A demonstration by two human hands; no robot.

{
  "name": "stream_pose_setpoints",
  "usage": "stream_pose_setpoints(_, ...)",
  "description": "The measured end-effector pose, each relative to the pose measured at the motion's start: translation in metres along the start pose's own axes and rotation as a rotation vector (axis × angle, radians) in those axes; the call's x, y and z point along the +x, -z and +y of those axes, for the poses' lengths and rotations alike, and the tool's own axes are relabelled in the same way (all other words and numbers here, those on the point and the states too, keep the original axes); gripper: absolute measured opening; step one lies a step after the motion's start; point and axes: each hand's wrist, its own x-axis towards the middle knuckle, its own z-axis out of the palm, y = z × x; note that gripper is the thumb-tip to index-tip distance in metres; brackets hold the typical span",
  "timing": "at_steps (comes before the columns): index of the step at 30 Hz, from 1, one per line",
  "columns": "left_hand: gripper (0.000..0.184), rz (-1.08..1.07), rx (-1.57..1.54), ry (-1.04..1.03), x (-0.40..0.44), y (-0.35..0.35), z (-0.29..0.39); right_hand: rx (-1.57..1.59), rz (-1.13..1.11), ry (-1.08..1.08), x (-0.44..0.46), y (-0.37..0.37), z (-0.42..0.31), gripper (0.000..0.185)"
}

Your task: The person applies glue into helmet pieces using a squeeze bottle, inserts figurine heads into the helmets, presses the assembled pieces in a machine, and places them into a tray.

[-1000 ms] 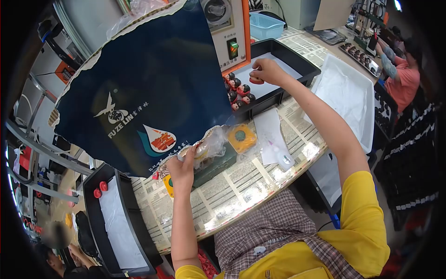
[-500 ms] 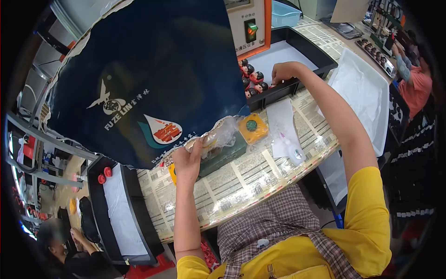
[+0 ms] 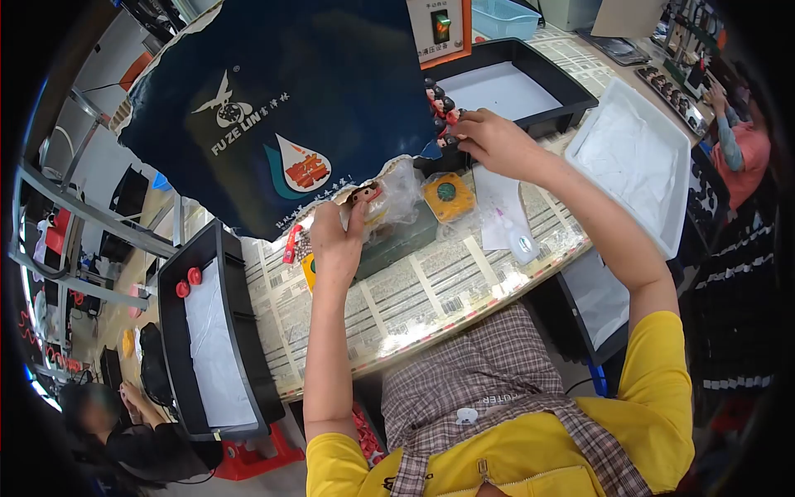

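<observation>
In the head view my left hand (image 3: pixel 335 244) is closed around a small figurine (image 3: pixel 364 195) with dark hair and some red, just below the cardboard's torn edge. Clear plastic wrap (image 3: pixel 399 192) lies beside it. My right hand (image 3: pixel 499 146) reaches across to the cardboard's right edge, fingertips pinched on a red figurine (image 3: pixel 455 132) that they partly cover. Several red figurines with black hair (image 3: pixel 439 103) stand close by it, partly hidden by the cardboard. Between my hands sits a yellow block with a green round centre (image 3: pixel 447 194).
A large dark blue cardboard sheet (image 3: pixel 331 91) blocks the view behind it. Black trays (image 3: pixel 571 108) and a white tray (image 3: pixel 633 157) hold white sheets. Two red pieces (image 3: pixel 189 282) lie in the left black tray (image 3: pixel 269 389). A small bottle (image 3: pixel 520 242) lies on paper. Other people sit on both sides.
My right hand has come back from the black tray toward the cardboard's edge. The figurine in my left hand now shows above the fingers. The view has shifted slightly.
</observation>
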Motion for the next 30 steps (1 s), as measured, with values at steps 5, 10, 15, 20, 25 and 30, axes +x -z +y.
stream_pose_setpoints(5, 0.038, -0.027, -0.271, -0.082, -0.006, 0.003, 0.005, -0.012, 0.086, 0.163, -0.034, -0.027, -0.035, 0.025)
stream_pose_setpoints(10, 0.038, 0.125, -0.026, -0.254, -0.053, 0.036, 0.037, -0.088, 0.090, 0.194, -0.050, -0.044, -0.055, 0.043)
stream_pose_setpoints(15, 0.038, 0.343, -0.315, -0.824, -0.125, 0.130, 0.143, -0.144, 0.100, 0.202, -0.056, -0.052, -0.061, 0.045)
stream_pose_setpoints(20, 0.048, 0.724, -0.049, -1.222, -0.179, 0.190, 0.174, -0.062, 0.132, 0.132, -0.064, -0.041, -0.071, 0.048)
stream_pose_setpoints(25, 0.028, 0.993, 0.123, -1.599, -0.200, 0.207, 0.150, 0.046, 0.259, 0.011, -0.105, -0.015, -0.085, 0.050)
stream_pose_setpoints(30, 0.028, 0.538, 0.446, -0.899, -0.145, 0.240, 0.052, 0.096, 0.254, -0.220, -0.153, -0.017, -0.077, 0.047)
